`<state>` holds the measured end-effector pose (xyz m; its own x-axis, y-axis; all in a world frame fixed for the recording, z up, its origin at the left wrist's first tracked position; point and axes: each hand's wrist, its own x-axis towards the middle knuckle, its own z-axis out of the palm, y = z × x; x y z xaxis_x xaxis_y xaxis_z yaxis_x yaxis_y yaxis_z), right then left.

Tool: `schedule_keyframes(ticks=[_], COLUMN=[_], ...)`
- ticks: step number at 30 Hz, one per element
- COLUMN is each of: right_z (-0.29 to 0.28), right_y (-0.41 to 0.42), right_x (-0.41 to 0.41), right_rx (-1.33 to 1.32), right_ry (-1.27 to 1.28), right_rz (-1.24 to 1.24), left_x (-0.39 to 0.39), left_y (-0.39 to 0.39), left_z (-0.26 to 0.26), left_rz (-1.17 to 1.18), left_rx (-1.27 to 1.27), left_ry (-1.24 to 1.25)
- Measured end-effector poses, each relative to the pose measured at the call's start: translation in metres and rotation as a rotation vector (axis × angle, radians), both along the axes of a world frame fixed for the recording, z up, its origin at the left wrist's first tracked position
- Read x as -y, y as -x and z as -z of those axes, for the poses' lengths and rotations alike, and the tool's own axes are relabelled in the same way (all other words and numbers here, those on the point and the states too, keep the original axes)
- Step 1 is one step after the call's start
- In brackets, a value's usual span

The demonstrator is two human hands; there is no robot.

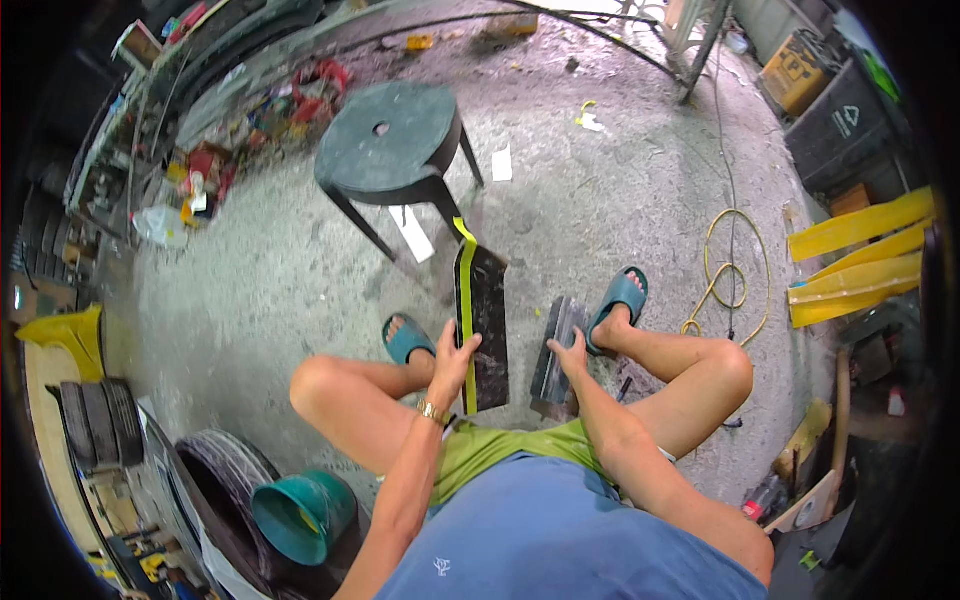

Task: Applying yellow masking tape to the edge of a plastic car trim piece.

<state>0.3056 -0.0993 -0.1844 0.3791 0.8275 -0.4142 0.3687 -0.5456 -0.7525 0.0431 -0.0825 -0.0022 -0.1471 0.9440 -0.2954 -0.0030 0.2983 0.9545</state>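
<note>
Between my knees is a long dark panel [491,330] with its surface scuffed. A bright yellow-green strip [466,300], which looks like tape, runs along its left side, and its far end bends past the panel's top. My left hand [452,361], with a gold watch on the wrist, grips the panel's left edge, thumb over the strip. My right hand [572,354] holds a dark grey, ridged, box-like piece [553,352] low by my right foot. The two pieces stand apart. The undersides of both, and some of my fingers, are hidden.
A dark plastic stool [390,142] stands ahead on the concrete floor [262,270]. White paper [412,234] lies by its legs. A yellow hose [765,277] coils at right near yellow panels [859,262]. A green bucket [337,517] and tires [101,424] are at left.
</note>
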Motion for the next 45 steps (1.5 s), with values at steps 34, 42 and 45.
schedule_keyframes(ticks=[34, 42, 45], right_z=[-0.292, -0.355, -0.382], right_y=[0.017, -0.026, -0.049], right_x=[-0.009, -0.037, -0.058], right_rx=[-0.707, -0.830, -0.501], right_ry=[-0.493, -0.316, -0.395], right_rz=[-0.433, -0.672, -0.651], left_x=[0.026, 0.015, 0.013], left_y=[-0.041, -0.028, -0.020], left_z=[-0.166, -0.127, -0.124], left_rz=[0.491, 0.410, 0.398], left_rx=[-0.507, 0.190, 0.660], left_ry=[-0.615, -0.103, 0.081])
